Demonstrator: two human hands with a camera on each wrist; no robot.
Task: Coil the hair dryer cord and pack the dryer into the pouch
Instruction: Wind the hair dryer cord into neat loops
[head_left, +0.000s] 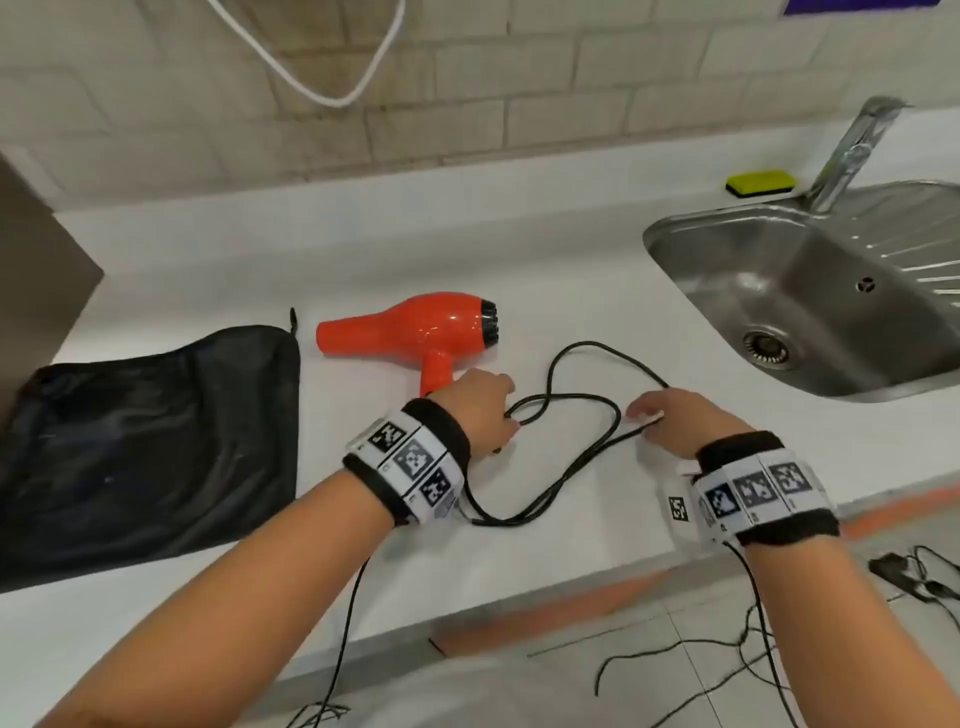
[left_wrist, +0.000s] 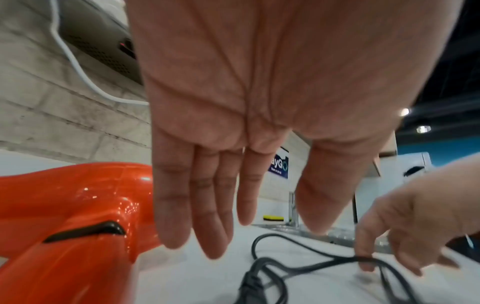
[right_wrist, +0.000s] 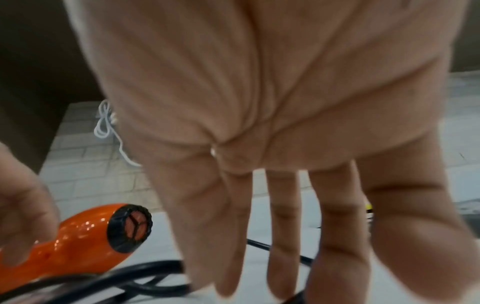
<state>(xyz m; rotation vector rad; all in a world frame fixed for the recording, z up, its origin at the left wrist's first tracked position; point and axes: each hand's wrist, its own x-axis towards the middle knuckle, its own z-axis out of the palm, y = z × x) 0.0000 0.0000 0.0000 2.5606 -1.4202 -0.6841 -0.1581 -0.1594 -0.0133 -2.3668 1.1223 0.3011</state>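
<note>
The orange hair dryer lies on its side on the white counter, nozzle pointing left toward the flat black pouch. Its black cord sprawls in loose loops to the right of the handle. My left hand hovers by the handle's base over the cord; in the left wrist view its fingers are straight and hold nothing. My right hand reaches down with straight fingers, the tips touching the cord on the counter.
A steel sink with a faucet and a yellow sponge lies at the right. A white cable hangs on the brick wall. A brown panel stands at the left. Thin wires trail from both wrists over the counter's front edge.
</note>
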